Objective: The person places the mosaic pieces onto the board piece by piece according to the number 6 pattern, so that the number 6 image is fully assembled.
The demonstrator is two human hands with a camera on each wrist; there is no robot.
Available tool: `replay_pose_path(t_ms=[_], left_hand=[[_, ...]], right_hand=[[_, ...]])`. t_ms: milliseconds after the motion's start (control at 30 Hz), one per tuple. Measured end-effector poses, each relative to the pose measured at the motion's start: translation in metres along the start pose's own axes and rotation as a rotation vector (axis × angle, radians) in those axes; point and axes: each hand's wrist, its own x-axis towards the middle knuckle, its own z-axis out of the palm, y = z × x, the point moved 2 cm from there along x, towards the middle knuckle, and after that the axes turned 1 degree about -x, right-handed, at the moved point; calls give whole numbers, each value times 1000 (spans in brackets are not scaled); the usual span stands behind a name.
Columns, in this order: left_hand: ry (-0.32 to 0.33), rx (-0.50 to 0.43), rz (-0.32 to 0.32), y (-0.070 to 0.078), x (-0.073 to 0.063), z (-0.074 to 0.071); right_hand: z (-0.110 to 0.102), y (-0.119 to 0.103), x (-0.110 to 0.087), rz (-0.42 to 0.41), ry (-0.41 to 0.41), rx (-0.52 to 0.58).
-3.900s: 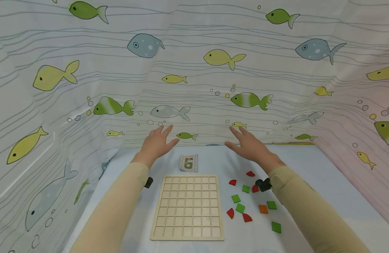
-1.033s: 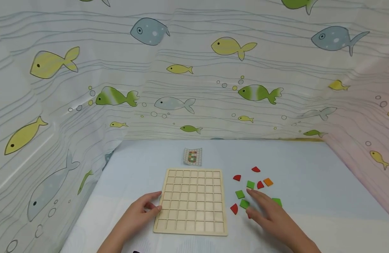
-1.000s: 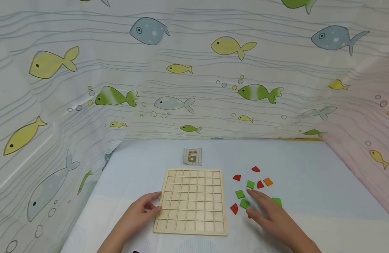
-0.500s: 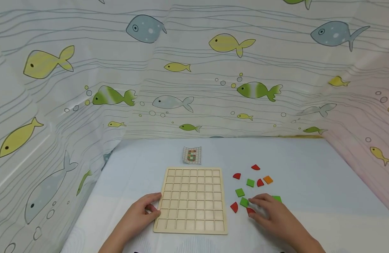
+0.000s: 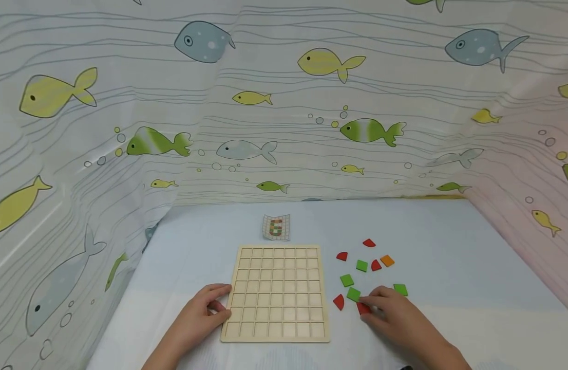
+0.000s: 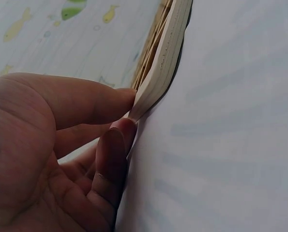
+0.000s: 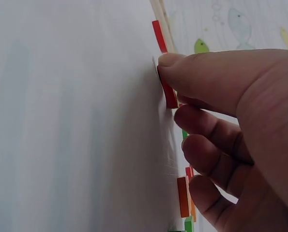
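A pale wooden board with a square grid (image 5: 276,294) lies flat on the table, its squares holding no pieces. My left hand (image 5: 198,313) rests at the board's left edge, thumb and fingertips touching it; the left wrist view shows that contact at the board's side (image 6: 156,72). Right of the board, my right hand (image 5: 395,313) pinches a red quarter-circle tile (image 5: 363,309) between thumb and forefinger. In the right wrist view the thumb lies on that red tile (image 7: 169,92), the other fingers loosely curled. A green square tile (image 5: 353,294) sits just beside the fingertips.
Several loose tiles lie around the right hand: an orange square (image 5: 387,260), green squares (image 5: 400,290) and red quarter circles (image 5: 339,302). A small gridded pattern card (image 5: 276,227) lies beyond the board. Fish-printed cloth (image 5: 247,123) encloses the table at the back and sides.
Both hands came down from being raised in the air. The left settled at the board's edge and has stayed. The right reached among the tiles, and its fingers closed on a red one.
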Motion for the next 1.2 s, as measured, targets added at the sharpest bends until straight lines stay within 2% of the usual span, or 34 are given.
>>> replay_pose_path(t_ms=[367,567,800,1033,1200], left_hand=[[-16,0,48,1,-1,-3],[-14,-6,38,2,-1,-3],[-9,-6,43,0,-1,-3],[-11,-3,45,0,0,-2],[-10,-1,49,2,-1,-2]], right_hand=[[-1,-4,4,15,-37,-17],[3,-2,5,1,-61,-16],[5,-3,6,84,-64,58],[5,-5,7,97,-75,55],[1,-10,7,112,-34,54]])
